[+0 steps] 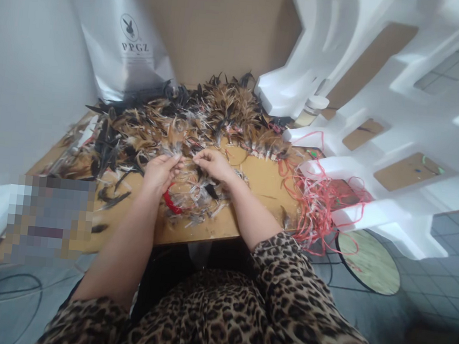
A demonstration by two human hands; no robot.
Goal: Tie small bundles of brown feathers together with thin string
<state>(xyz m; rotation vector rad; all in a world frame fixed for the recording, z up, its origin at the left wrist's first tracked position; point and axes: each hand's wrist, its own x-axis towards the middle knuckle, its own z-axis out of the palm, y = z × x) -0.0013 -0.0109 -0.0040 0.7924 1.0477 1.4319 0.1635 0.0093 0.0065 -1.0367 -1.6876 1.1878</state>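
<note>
My left hand (161,172) is closed in a pinch on a brown feather (175,136), whose fluffy grey base sits at my fingertips. Just to its right, my right hand (214,165) has its thumb and fingers pressed together; what lies between them is too small to make out. The two hands are close but apart, above the wooden table (267,183). A red ring-shaped band (172,201) lies below my left hand. Around it are loose feather scraps (197,209), partly hidden by my hands.
A large pile of brown and black feathers (144,126) spreads over the back of the table. Feather bunches (267,143) lie in a row at right, near tangled red string (317,210). White foam pieces (390,231), a small jar (312,108) and a silver bag (129,68) stand around.
</note>
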